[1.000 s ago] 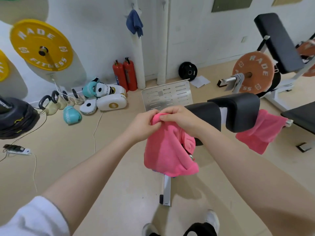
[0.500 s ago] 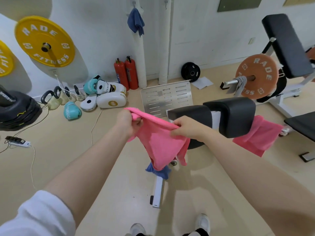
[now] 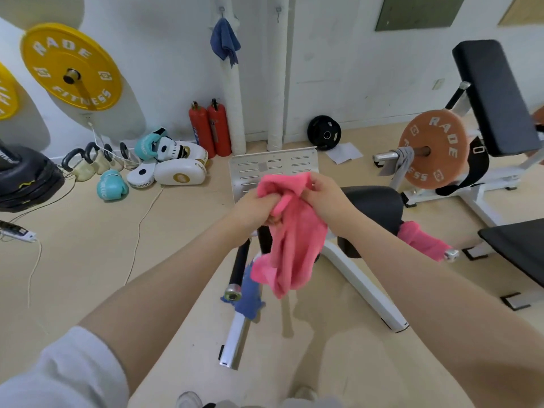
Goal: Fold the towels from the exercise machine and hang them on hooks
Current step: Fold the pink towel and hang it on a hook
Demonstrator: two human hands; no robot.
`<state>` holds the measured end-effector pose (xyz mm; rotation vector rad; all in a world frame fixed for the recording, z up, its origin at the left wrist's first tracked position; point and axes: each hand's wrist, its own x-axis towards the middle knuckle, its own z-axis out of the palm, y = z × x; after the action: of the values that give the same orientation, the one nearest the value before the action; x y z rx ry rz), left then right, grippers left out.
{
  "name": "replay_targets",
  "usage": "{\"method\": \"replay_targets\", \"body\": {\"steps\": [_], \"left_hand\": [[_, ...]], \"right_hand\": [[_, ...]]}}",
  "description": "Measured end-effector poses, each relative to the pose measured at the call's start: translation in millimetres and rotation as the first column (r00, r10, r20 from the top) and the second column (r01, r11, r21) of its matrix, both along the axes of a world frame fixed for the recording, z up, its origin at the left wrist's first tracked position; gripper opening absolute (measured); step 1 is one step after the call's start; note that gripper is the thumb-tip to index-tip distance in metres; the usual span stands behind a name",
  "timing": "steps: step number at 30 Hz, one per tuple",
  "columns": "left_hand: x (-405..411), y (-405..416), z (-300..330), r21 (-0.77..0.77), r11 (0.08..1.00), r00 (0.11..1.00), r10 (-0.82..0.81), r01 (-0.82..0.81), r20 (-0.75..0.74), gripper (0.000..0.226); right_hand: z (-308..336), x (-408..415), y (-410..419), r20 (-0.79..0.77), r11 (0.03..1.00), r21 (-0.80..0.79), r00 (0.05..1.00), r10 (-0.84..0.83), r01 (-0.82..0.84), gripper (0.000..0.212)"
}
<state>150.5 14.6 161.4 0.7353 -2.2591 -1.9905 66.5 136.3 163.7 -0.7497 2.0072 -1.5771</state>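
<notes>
We note left hand [image 3: 255, 208] and right hand [image 3: 325, 198] both clenched on the bunched pink towel [image 3: 291, 240] at frame centre, above the exercise machine [image 3: 371, 213]; uneven bunching risks a crooked fold, or the trailing end slipping free.

light: bright, even, soft | shadows: faint under arms on floor [image 3: 88, 260] | blur: slight motion, bottom edge soft | distortion: wide-angle bending at edges

White walls [image 3: 164, 39], beige floor [image 3: 88, 260]
</notes>
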Motion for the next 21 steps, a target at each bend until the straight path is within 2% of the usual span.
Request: {"method": "replay_targets", "body": {"steps": [1, 2, 4, 8, 11, 12, 13, 14, 16, 17, 19, 21], "left_hand": [[-8, 5, -2, 0.057, 0.994, 0.995, 0.095, -0.093, -0.023, 0.036], [-15, 11, -3, 0.100, 0.982, 0.985, 0.166, -0.161, -0.048, 0.037], [-29, 22, -9, 0.157, 0.961, 0.966, 0.242, -0.226, -0.094, 0.037], [-49, 36, -13, 0.378, 0.859, 0.895, 0.422, -0.345, -0.144, 0.027], [-54, 34, -12, 0.506, 0.773, 0.820, 0.536, -0.381, -0.202, 0.033], [-54, 35, -12, 0.520, 0.773, 0.810, 0.538, -0.363, -0.233, 0.034], [-54, 37, -14, 0.476, 0.799, 0.817, 0.522, -0.367, -0.247, 0.036], [-55, 41, -18, 0.360, 0.848, 0.845, 0.485, -0.389, -0.227, 0.039], [-58, 51, -25, 0.095, 0.925, 0.923, 0.376, -0.368, -0.086, 0.026], [-58, 59, -25, 0.078, 0.959, 0.961, 0.276, -0.273, -0.028, 0.015], [-58, 78, -25, 0.144, 0.988, 0.998, 0.056, -0.051, -0.036, 0.018], [-58, 95, -21, 0.122, 0.986, 0.993, -0.116, 0.118, -0.024, 0.022]], "right_hand": [[-2, -7, 10, 0.049, 0.999, 0.033, 0.999, 0.013, -0.015, 0.010], [-4, -14, 20, 0.110, 0.996, 0.077, 0.993, 0.031, -0.040, 0.016], [-9, -26, 35, 0.242, 0.979, 0.147, 0.965, 0.106, -0.144, 0.013], [-18, -47, 55, 0.266, 0.904, 0.278, 0.930, 0.253, -0.325, 0.026], [-27, -59, 74, 0.358, 0.918, 0.112, 0.877, 0.319, -0.380, 0.015], [-28, -61, 79, 0.416, 0.933, 0.039, 0.855, 0.310, -0.357, 0.012], [-28, -63, 82, 0.470, 0.950, -0.016, 0.836, 0.281, -0.311, 0.016], [-29, -65, 84, 0.504, 0.964, -0.040, 0.827, 0.248, -0.264, 0.022], [-30, -69, 83, 0.490, 0.985, -0.024, 0.856, 0.162, -0.172, 0.032], [-30, -70, 82, 0.462, 0.992, -0.009, 0.879, 0.116, -0.126, 0.033], [-28, -71, 79, 0.405, 0.999, 0.005, 0.914, 0.028, -0.033, 0.026], [-26, -72, 78, 0.363, 0.999, 0.001, 0.931, -0.034, 0.037, 0.021]]}}
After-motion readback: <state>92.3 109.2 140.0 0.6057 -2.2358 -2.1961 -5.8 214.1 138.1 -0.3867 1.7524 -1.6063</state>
